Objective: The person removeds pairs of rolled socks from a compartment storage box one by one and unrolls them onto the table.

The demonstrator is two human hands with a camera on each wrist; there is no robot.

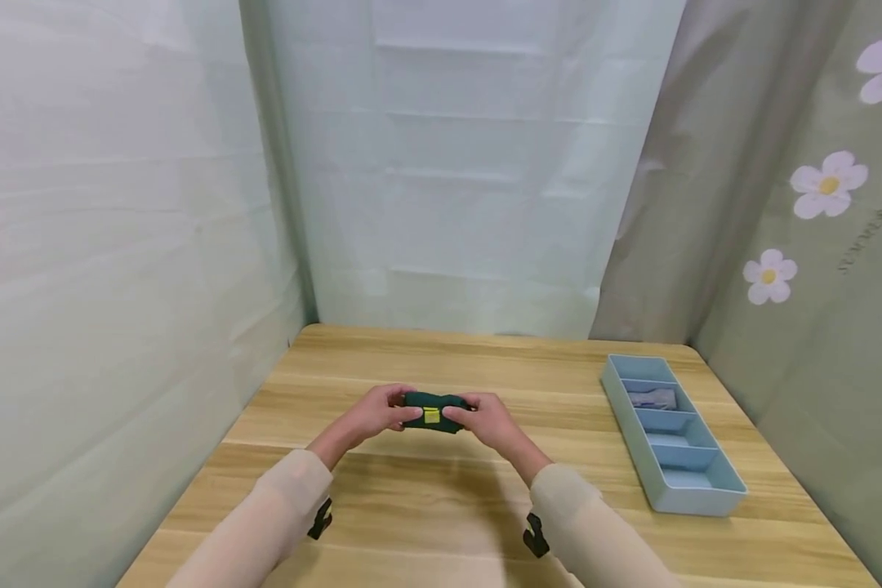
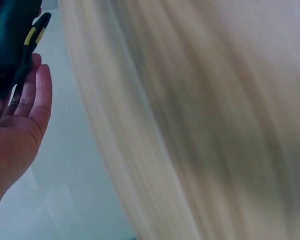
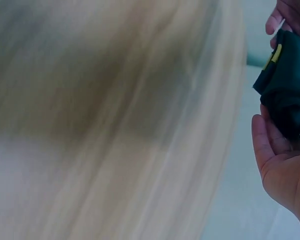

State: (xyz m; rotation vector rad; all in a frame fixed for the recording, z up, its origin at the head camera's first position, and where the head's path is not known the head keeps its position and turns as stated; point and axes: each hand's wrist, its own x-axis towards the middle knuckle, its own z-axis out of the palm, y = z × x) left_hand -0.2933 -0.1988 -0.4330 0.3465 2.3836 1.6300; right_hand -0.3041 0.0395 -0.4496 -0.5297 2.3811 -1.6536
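In the head view, both hands meet just below the middle of the frame, above the wooden surface (image 1: 426, 506). The left hand (image 1: 373, 415) and the right hand (image 1: 485, 420) each curl their fingers round one end of a dark green cloth (image 1: 432, 411) with a small yellow patch, held between them. At the right of the frame a pale blue tray (image 1: 706, 494) with several compartments lies on the surface, well apart from the hands; one compartment near its far end holds something greyish (too small to tell what). Pale curtains close the scene behind and to the left, and a flowered curtain (image 1: 826, 184) hangs at the right.

In the left wrist view, the left hand (image 2: 15, 135) shows at the left edge, palm up, fingers against the cloth (image 2: 10, 40) in the upper left corner. The rest is a blur.

In the right wrist view, the right hand (image 3: 280, 170) sits at the right edge, under the bunched cloth (image 3: 287, 85); fingertips of the other hand show in the upper right corner.
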